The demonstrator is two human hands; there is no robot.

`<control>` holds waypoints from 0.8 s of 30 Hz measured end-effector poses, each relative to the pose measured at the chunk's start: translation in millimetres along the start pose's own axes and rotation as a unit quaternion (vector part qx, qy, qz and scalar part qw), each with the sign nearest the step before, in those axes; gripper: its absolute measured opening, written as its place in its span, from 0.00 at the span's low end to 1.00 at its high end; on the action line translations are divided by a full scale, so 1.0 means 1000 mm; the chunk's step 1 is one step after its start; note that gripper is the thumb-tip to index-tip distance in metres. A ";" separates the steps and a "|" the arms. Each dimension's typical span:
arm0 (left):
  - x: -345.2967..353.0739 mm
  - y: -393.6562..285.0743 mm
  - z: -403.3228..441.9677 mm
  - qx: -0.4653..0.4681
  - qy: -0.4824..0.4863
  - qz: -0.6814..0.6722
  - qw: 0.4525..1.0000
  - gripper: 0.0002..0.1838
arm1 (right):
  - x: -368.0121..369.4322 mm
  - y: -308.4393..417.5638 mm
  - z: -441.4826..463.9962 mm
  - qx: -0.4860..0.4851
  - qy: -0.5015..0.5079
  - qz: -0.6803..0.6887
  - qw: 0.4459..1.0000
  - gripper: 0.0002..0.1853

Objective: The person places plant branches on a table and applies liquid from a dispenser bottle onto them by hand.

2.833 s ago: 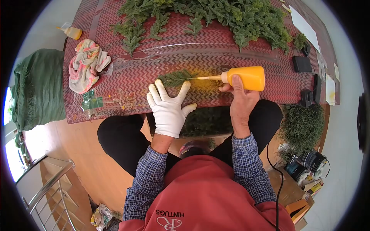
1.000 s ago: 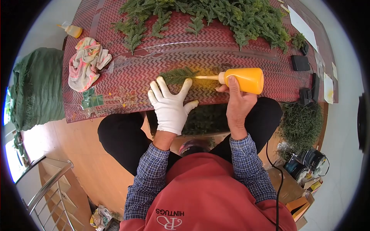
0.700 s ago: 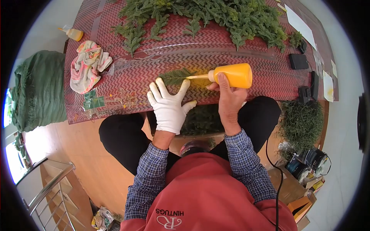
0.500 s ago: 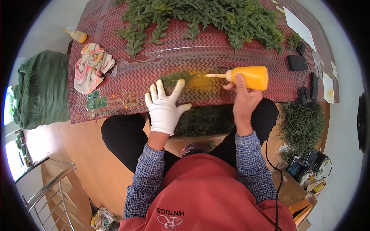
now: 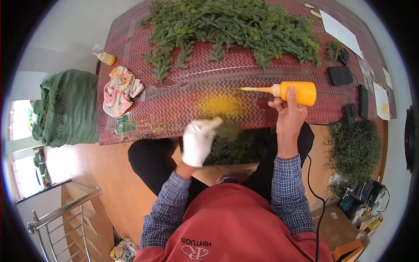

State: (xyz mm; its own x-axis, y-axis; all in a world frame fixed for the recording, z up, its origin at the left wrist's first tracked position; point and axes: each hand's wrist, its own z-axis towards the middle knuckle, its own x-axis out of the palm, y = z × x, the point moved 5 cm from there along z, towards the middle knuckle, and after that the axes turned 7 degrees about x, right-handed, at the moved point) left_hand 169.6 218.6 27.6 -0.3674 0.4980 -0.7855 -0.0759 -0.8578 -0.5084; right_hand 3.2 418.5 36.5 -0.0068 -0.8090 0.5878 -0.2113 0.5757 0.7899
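Observation:
My left hand [image 5: 198,142], in a white glove, is closed at the table's front edge, its thumb and fingers together on one end of a green sprig [image 5: 228,130]. The sprig is blurred and hangs over the edge, above a box of dark greenery. My right hand [image 5: 291,118] is bare and wrapped round a yellow squeeze bottle [image 5: 301,93], whose long nozzle points left over the table. Yellow specks [image 5: 220,104] cover the mat below and left of the nozzle tip.
A heap of green sprigs [image 5: 235,26] lies across the back of the table [image 5: 174,94]. A stained cloth [image 5: 120,91] and a small bottle [image 5: 107,58] are on the left. Black devices [image 5: 339,75] and white paper [image 5: 340,32] lie on the right.
My left hand has left its flat spread on the table, closed on the sprig and drawn it toward me. My right hand and the bottle have moved right, off the sprig.

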 end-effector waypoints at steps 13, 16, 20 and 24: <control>-0.072 0.130 0.081 -0.293 -0.093 0.197 0.931 0.21 | 0.004 -0.001 0.002 0.022 -0.016 0.005 1.000 0.12; -0.071 0.185 0.098 -0.374 -0.016 0.234 0.897 0.26 | 0.006 -0.001 0.001 0.029 -0.018 -0.004 0.999 0.12; -0.073 0.237 0.091 -0.378 0.002 0.157 0.912 0.26 | 0.003 -0.001 0.001 0.033 -0.023 0.004 0.999 0.13; -0.060 0.228 0.038 -0.496 -0.039 -0.385 0.778 0.19 | 0.002 -0.003 0.001 0.038 -0.013 0.020 0.999 0.13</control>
State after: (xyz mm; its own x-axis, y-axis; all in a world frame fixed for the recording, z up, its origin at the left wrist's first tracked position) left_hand 138.6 -11.2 -27.8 -0.6255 0.7725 -0.1094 0.4359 0.2297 -0.8702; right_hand 2.4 414.8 35.0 -0.0417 -0.7894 0.6124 -0.2835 0.5971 0.7504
